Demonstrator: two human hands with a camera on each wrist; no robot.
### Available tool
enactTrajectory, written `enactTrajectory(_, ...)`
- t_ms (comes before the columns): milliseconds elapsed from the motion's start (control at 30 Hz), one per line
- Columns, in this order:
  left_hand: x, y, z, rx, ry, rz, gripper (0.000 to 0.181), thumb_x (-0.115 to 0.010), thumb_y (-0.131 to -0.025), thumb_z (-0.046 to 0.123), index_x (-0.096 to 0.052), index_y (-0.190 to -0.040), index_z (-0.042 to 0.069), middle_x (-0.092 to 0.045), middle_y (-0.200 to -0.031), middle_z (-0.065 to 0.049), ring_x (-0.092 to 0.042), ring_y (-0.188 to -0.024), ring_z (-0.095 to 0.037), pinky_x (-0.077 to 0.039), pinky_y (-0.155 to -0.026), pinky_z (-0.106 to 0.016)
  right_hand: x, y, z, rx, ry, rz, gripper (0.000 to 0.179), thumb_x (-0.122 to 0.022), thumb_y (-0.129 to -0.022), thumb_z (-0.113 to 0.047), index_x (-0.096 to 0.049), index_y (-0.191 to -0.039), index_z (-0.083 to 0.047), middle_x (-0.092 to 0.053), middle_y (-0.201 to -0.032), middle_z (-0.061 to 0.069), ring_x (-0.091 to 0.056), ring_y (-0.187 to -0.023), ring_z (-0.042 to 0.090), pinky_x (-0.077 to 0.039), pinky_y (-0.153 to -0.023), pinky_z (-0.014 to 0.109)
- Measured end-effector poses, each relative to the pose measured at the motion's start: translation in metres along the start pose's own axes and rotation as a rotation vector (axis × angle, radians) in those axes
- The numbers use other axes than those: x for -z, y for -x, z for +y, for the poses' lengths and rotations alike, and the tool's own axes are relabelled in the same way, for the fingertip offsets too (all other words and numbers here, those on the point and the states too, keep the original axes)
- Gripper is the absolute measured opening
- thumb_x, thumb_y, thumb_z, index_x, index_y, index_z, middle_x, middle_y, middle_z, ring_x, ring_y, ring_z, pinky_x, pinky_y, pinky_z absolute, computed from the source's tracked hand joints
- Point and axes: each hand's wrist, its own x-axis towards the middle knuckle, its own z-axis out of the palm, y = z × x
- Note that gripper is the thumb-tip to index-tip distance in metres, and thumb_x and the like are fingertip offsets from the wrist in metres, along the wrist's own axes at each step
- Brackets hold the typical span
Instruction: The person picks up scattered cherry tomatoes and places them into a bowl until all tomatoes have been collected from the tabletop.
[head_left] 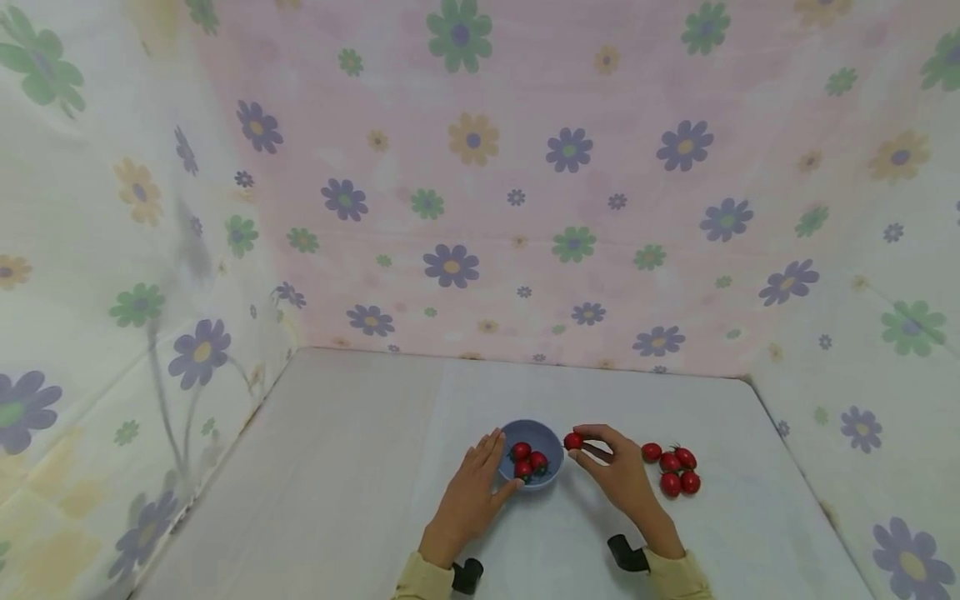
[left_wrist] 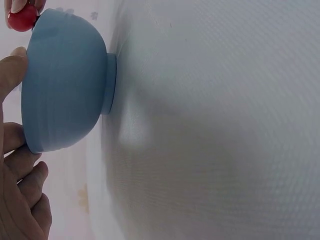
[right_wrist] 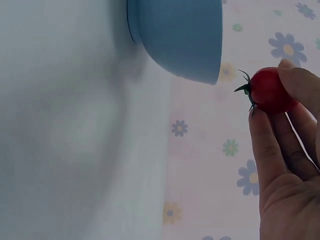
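Note:
A blue bowl [head_left: 554, 477] stands upright on the table, with three red cherry tomatoes [head_left: 538, 462] visible inside it. My left hand [head_left: 468, 493] steadies it from the left, thumb and fingers spread around the rim; the left wrist view shows the bowl's side [left_wrist: 65, 85] between thumb and fingers. Between thumb and fingertips, my right hand [head_left: 618, 471] pinches another cherry tomato [right_wrist: 270, 91] just off the bowl's right rim. Its green stem end points toward the bowl. Off to the right of that hand lies a group of several loose cherry tomatoes [head_left: 670, 463].
A white cloth covers the table [head_left: 337, 467]. Flowered fabric [head_left: 517, 167] hangs behind the table and along both sides. Each wrist wears a black device, such as the one at the right wrist [head_left: 627, 553].

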Motion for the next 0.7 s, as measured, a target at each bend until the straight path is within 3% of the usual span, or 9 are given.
enactTrajectory(333, -0.001, 0.0, -0.001, -0.005, -0.024, -0.001, 0.076, -0.055, -0.103, 0.048, -0.032, -0.158, 0.001, -0.03, -0.166, -0.014, -0.03, -0.153, -0.032, -0.028, -0.123, -0.051, -0.017, 0.005, -0.001, 0.031, -0.081, 0.002, 0.034, -0.078, -0.086, 0.002, -0.069, -0.119, 0.0, -0.071, -0.117, 0.013, -0.069, -0.111, 0.026, -0.059, -0.092, 0.038)
enactTrajectory(700, -0.002, 0.001, -0.001, -0.008, -0.01, 0.002, 0.076, -0.056, -0.103, 0.046, -0.032, -0.158, 0.001, -0.028, -0.166, -0.014, -0.029, -0.153, -0.033, -0.027, -0.124, -0.052, -0.036, 0.005, -0.004, 0.071, -0.076, 0.021, 0.035, -0.081, -0.082, 0.004, -0.07, -0.115, 0.003, -0.071, -0.114, 0.014, -0.068, -0.107, 0.01, -0.06, -0.091, 0.036)
